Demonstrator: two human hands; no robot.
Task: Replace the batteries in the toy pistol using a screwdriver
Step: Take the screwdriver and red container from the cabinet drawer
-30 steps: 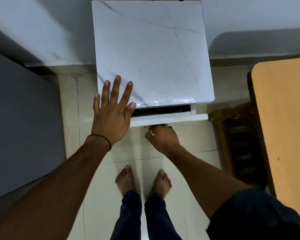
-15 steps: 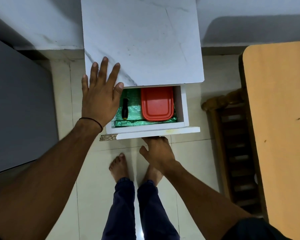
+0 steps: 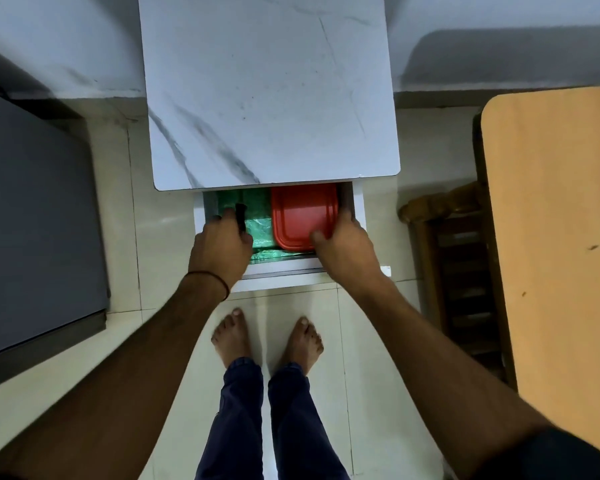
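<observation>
Head view looks straight down into the open white drawer under the white marble-patterned cabinet top, with both hands inside it. The left hand has its fingers curled round the black-handled screwdriver, which lies on a crinkled green plastic liner. The right hand grips the red rectangular plastic box beside it, thumb on the lid and fingers hooked over its right edge. The toy pistol is not in view, and whether the box holds it cannot be told. The step appears to be fetching the tools. To do it well, the person should lift the screwdriver straight up so the liner does not drag. The box should rise level with the thumb pinning the lid, and both should clear the overhanging top before going to the orange-brown wooden surface on the right.
</observation>
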